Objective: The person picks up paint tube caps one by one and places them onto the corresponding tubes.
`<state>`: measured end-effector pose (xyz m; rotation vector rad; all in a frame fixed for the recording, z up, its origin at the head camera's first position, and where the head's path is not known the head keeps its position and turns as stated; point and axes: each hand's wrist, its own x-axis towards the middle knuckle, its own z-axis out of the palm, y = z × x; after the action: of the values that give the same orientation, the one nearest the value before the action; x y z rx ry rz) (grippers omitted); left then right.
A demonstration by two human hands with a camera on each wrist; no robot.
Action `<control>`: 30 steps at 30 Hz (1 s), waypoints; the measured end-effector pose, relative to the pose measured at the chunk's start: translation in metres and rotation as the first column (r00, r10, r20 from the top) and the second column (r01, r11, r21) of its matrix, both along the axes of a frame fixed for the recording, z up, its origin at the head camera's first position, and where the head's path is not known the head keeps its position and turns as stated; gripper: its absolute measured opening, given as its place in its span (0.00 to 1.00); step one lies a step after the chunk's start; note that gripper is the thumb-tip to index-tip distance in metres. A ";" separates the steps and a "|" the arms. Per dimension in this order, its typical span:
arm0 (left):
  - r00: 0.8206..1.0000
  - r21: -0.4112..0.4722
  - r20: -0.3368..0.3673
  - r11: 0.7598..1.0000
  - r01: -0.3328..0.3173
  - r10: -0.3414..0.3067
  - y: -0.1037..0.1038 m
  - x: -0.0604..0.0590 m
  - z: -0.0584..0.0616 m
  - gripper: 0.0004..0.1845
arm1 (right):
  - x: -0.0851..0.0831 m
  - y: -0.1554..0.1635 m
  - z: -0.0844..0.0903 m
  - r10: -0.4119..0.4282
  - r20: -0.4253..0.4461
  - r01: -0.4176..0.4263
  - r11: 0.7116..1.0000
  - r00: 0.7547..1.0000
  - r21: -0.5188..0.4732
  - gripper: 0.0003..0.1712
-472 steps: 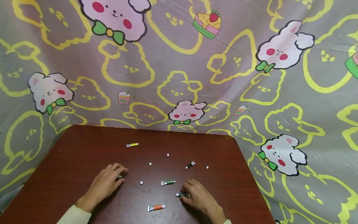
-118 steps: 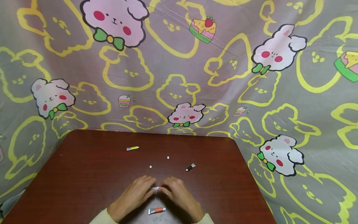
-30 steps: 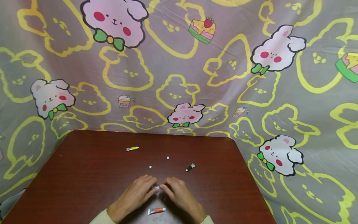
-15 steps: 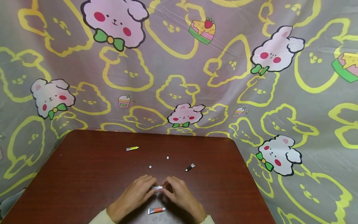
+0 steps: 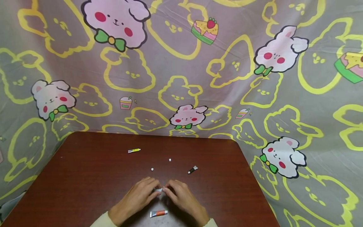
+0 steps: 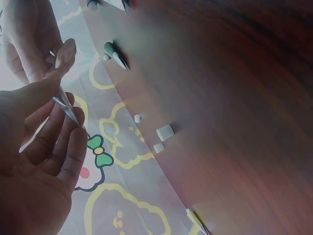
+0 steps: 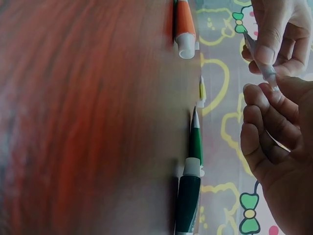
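In the head view my left hand (image 5: 139, 196) pinches a small silver paint tube (image 5: 158, 190) between thumb and fingers, just above the table. My right hand (image 5: 181, 196) meets it from the right, thumb and forefinger closed at the tube's whitish end. In the left wrist view the flat, crimped end of this tube (image 6: 67, 108) sticks out past my left fingers. The right wrist view shows the tube (image 7: 267, 72) passing from one hand to the other. Its label colour is hidden by the fingers. An orange paint tube (image 5: 158, 214) lies in front of both hands.
A yellow tube (image 5: 134, 150), a black tube (image 5: 193, 170) and two white caps, one cap (image 5: 152, 169) nearer, lie farther back on the brown table (image 5: 93, 164). Green (image 7: 196, 142) and dark teal (image 7: 189, 203) tubes show in the right wrist view. A patterned cloth (image 5: 181, 69) hangs behind.
Since the oldest frame, my hands have come together at the tube, and the white cap at the far right is gone. Lately only my right fingers have shifted slightly at the tube's end.
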<state>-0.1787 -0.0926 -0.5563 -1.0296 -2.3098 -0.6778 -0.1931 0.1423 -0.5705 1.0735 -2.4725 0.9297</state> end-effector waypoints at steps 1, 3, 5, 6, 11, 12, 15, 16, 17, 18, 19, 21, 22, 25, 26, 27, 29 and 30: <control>1.000 -0.001 0.003 1.000 0.001 -0.001 0.000 0.000 0.000 0.14 | 0.000 0.000 0.000 0.000 0.001 0.000 1.000 1.000 -0.003 0.06; 1.000 -0.002 0.004 1.000 -0.002 0.002 0.000 0.000 0.000 0.13 | 0.000 0.000 0.000 0.005 -0.003 -0.005 1.000 1.000 -0.010 0.05; 1.000 0.001 0.002 1.000 -0.004 0.004 0.000 0.000 0.000 0.12 | 0.000 0.000 0.000 0.012 -0.004 -0.012 1.000 1.000 -0.015 0.04; 1.000 0.003 0.001 1.000 -0.004 0.004 0.001 0.000 0.000 0.12 | 0.001 0.000 0.000 0.017 -0.007 -0.017 1.000 1.000 -0.019 0.05; 1.000 0.007 -0.015 1.000 0.005 -0.005 0.001 -0.001 0.000 0.12 | 0.000 0.000 0.000 0.044 -0.021 -0.044 0.998 0.999 -0.034 0.08; 1.000 0.006 -0.019 1.000 0.008 -0.008 0.001 -0.001 0.000 0.12 | 0.000 0.000 0.000 0.049 -0.027 -0.050 0.998 0.998 -0.039 0.08; 0.999 0.003 -0.032 1.000 0.017 -0.017 0.001 -0.001 -0.001 0.12 | 0.000 0.001 0.000 0.063 -0.044 -0.065 0.997 0.997 -0.048 0.06; 0.999 0.004 -0.033 1.000 0.019 -0.019 0.001 -0.001 -0.001 0.12 | 0.000 0.001 0.000 0.067 -0.047 -0.069 0.997 0.997 -0.046 0.06; 0.999 0.004 -0.034 1.000 0.021 -0.021 0.001 -0.001 -0.001 0.13 | 0.000 0.001 0.001 0.070 -0.057 -0.073 0.996 0.996 -0.043 0.05; 0.999 0.005 -0.034 1.000 0.023 -0.023 0.001 -0.001 -0.001 0.13 | 0.000 0.002 0.001 0.073 -0.064 -0.075 0.996 0.995 -0.037 0.05; 0.999 0.005 -0.033 1.000 0.025 -0.025 0.001 -0.002 -0.001 0.13 | 0.000 0.002 0.001 0.075 -0.068 -0.077 0.997 0.995 -0.028 0.05; 0.999 0.007 -0.026 1.000 0.031 -0.030 0.001 -0.001 -0.002 0.14 | -0.001 0.003 0.001 0.082 -0.078 -0.083 0.996 0.994 -0.011 0.04; 0.999 0.008 -0.023 0.999 0.033 -0.033 0.001 -0.001 -0.002 0.14 | -0.001 0.003 0.001 0.084 -0.082 -0.085 0.996 0.993 -0.002 0.04; 0.999 0.013 -0.009 0.999 0.042 -0.042 0.001 -0.001 -0.003 0.14 | -0.001 0.004 0.001 0.094 -0.085 -0.093 0.996 0.992 0.016 0.04; 0.999 0.014 -0.005 0.999 0.042 -0.042 0.001 -0.001 -0.004 0.14 | -0.001 0.004 0.002 0.096 -0.088 -0.095 0.995 0.991 0.020 0.05; 0.999 0.011 -0.004 0.999 0.041 -0.041 0.001 -0.001 -0.005 0.14 | -0.002 0.004 0.001 0.096 -0.093 -0.094 0.995 0.991 0.023 0.05; 0.999 0.003 -0.005 0.999 0.037 -0.037 0.000 -0.002 -0.006 0.14 | -0.002 0.004 0.001 0.092 -0.097 -0.089 0.996 0.991 0.028 0.05; 0.999 -0.003 -0.011 0.999 0.034 -0.034 -0.001 -0.002 -0.006 0.14 | -0.003 0.004 0.000 0.086 -0.099 -0.083 0.996 0.991 0.029 0.05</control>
<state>-0.1807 -0.0933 -0.5627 -1.0730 -2.2898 -0.6806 -0.1956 0.1463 -0.5700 1.2107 -2.3799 0.8494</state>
